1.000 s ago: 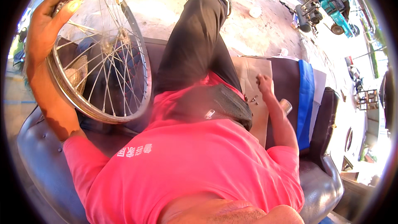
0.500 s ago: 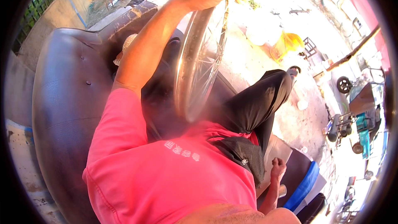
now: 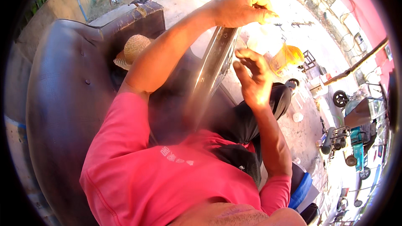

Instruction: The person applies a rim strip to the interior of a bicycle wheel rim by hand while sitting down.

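A spoked wheel with a shiny metal rim stands tilted in front of me, seen nearly edge-on. Its lower end blurs close to my shirt. My left hand reaches across to the wheel's upper part, fingers curled and thumb pressed toward them; it appears to hold the wheel there, though the exact contact is hidden. Beside the rim, on its right, my right hand is raised with thumb and fingers apart and nothing visible between them.
I sit on a dark padded sofa, a straw hat lying on it. Over the pale ground are a yellow bucket-like container, a wooden pole, a small machine and a teal cart. Strong sunlight washes out the far ground.
My right hand has come up from low at my side to beside the wheel. My left hand has shifted right and slightly down, and the wheel has turned more edge-on.
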